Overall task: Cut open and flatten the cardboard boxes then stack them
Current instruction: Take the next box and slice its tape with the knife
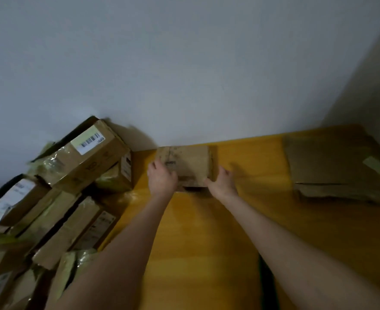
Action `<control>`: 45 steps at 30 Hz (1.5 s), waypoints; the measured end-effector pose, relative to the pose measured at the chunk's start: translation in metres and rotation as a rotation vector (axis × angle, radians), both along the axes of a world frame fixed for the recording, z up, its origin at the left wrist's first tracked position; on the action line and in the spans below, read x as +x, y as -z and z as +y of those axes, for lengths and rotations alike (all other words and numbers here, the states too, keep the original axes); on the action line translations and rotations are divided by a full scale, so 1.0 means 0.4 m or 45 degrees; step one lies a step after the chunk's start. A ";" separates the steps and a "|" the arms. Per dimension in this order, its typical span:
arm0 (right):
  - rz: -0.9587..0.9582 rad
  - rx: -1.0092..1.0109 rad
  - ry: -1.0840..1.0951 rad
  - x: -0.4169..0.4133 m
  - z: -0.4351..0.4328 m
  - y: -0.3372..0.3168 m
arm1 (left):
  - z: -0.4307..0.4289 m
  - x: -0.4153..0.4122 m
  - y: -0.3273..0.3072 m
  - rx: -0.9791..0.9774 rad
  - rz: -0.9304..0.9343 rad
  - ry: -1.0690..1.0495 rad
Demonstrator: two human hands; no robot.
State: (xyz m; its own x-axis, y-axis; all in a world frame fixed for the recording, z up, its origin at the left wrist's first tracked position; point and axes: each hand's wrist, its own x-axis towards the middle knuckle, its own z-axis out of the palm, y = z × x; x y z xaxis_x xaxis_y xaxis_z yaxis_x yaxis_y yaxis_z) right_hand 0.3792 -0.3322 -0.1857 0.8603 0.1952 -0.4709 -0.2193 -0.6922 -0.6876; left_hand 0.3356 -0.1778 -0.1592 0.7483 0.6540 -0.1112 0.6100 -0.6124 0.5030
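Observation:
A small brown cardboard box sits on the yellow wooden table, close to the white wall. My left hand grips its left side and my right hand grips its near right corner. The box's near end looks dark and open between my hands. At the table's far right lies a stack of flattened cardboard with a strip of pale tape on it. The frame is blurred.
A heap of taped cardboard boxes fills the left side, the topmost bearing a barcode label. A white wall rises behind the table and a second wall meets it at the far right. No cutting tool is visible.

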 end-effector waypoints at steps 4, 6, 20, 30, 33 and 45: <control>0.090 0.180 0.180 0.001 0.090 0.020 | 0.129 -0.021 0.034 -0.391 0.076 0.030; 0.119 0.243 0.243 -0.014 0.127 0.025 | 0.162 -0.031 0.041 -0.650 0.047 0.089; 0.290 0.130 0.425 -0.270 0.087 0.046 | 0.237 -0.206 0.007 -0.588 0.409 0.156; 0.173 0.471 0.872 -0.416 0.019 -0.033 | 0.139 -0.353 -0.094 -0.953 -0.137 -0.018; 0.120 0.462 0.851 -0.447 -0.002 -0.051 | 0.128 -0.379 -0.108 -0.899 -0.135 -0.027; -0.035 0.121 0.561 -0.502 0.003 -0.021 | 0.064 -0.396 -0.054 0.326 0.299 1.109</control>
